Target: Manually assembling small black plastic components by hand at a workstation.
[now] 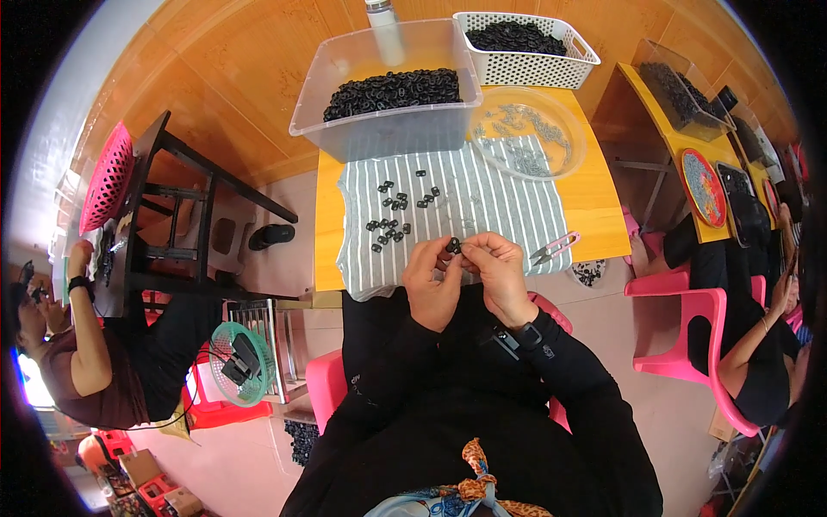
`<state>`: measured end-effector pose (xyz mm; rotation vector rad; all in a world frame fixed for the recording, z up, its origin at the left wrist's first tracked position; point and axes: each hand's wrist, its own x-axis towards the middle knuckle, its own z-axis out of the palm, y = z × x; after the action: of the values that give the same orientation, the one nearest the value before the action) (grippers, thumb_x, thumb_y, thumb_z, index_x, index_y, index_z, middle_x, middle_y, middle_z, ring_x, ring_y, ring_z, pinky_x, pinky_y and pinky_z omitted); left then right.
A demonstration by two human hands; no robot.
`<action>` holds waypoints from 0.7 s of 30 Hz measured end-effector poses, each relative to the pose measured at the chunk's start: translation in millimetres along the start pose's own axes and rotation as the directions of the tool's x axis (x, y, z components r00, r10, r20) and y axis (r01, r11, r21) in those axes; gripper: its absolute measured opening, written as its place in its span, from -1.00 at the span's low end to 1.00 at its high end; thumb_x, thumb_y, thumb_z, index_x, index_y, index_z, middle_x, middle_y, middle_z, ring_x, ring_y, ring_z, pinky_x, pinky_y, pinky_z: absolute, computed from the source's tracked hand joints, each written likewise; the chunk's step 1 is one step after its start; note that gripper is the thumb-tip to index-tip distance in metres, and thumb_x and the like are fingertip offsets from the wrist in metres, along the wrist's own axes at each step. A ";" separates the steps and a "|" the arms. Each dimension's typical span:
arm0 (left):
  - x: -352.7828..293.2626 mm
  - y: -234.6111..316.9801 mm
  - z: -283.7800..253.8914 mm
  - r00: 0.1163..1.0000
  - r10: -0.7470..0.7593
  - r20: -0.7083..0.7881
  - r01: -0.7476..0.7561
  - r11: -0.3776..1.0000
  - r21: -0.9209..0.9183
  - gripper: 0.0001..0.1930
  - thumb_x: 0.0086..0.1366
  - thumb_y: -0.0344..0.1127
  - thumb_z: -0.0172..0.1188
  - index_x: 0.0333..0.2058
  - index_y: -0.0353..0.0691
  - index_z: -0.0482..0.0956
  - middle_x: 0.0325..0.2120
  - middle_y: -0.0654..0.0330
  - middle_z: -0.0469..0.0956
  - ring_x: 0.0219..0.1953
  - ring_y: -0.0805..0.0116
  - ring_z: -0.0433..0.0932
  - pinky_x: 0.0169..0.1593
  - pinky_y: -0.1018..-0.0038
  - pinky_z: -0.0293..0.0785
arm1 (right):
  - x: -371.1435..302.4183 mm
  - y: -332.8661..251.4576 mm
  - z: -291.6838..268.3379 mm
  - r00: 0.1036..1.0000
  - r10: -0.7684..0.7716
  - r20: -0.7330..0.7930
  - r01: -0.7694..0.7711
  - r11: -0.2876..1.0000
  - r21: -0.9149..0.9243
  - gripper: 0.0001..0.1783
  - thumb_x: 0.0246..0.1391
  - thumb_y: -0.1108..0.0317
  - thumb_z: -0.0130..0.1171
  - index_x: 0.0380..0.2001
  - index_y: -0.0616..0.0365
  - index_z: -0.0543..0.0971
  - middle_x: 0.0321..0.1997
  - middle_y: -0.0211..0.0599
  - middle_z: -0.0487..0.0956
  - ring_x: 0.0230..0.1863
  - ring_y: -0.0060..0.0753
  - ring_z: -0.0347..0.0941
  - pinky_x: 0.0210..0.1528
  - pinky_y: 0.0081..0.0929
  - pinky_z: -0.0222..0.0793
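Above the near edge of the striped cloth [482,202], my left hand [431,280] pinches a small black plastic piece [453,246]. Close against it, my right hand [500,271] has its thumb and forefinger pressed together at the piece's right side; whether they grip the piece or something tiny cannot be made out. Several loose black pieces [389,231] lie on the cloth left of my hands. To the right rest pink-handled thread snips [556,248]. A round clear tray [579,151] at the back right holds small silvery metal parts [525,155].
At the back of the yellow table [603,220] stand a clear plastic bin [345,138] and a white perforated basket [534,71], both holding black pieces. A white bottle [388,39] is behind the bin. People sit at left [95,370] and right [749,336], near a pink chair [689,310].
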<state>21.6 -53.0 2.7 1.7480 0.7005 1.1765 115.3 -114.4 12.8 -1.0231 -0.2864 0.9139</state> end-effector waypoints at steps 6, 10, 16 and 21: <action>4.7 3.2 -5.9 0.997 0.009 0.073 -0.010 1.000 0.007 -0.71 0.01 -0.61 0.21 -0.22 -0.38 0.51 -0.44 0.13 0.46 -0.49 0.43 0.47 -0.43 0.56 0.39 | 2.0 -1.5 -2.7 0.999 -0.018 0.028 0.020 0.999 -0.047 -0.96 0.02 0.59 0.11 -0.44 0.31 0.55 -0.51 -0.34 0.55 -0.51 -0.62 0.44 -0.42 -0.69 0.38; 6.2 0.5 -10.4 0.990 -0.007 0.139 0.012 0.999 -0.034 -0.71 0.02 -0.62 0.20 -0.21 -0.39 0.50 -0.45 0.13 0.45 -0.49 0.44 0.47 -0.41 0.57 0.39 | 0.7 -1.6 -1.9 1.000 -0.016 0.021 0.017 0.999 -0.040 -0.96 0.01 0.60 0.12 -0.44 0.33 0.55 -0.51 -0.32 0.55 -0.52 -0.62 0.44 -0.43 -0.69 0.38; 4.1 -5.0 -9.6 0.980 -0.108 0.168 0.149 0.956 -0.252 -0.72 0.05 -0.61 0.17 -0.20 -0.39 0.50 -0.45 0.17 0.43 -0.46 0.47 0.45 -0.37 0.59 0.38 | -1.3 -3.1 0.6 1.000 -0.022 0.018 0.023 0.999 -0.037 -0.96 0.00 0.61 0.12 -0.45 0.33 0.55 -0.51 -0.30 0.55 -0.53 -0.61 0.44 -0.44 -0.69 0.38; 4.4 -10.6 -14.2 0.979 -0.062 0.193 0.090 0.987 -0.136 -0.73 0.07 -0.62 0.16 -0.19 -0.39 0.50 -0.43 0.20 0.43 -0.44 0.51 0.44 -0.36 0.60 0.37 | -1.9 -1.2 0.9 1.000 -0.006 0.007 0.006 1.000 -0.020 -0.96 0.00 0.62 0.12 -0.45 0.33 0.55 -0.52 -0.31 0.55 -0.53 -0.61 0.44 -0.43 -0.68 0.39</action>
<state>10.5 -39.6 -2.8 1.6703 0.5504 0.9705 114.2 -115.5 14.6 -1.0372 -0.3046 0.9107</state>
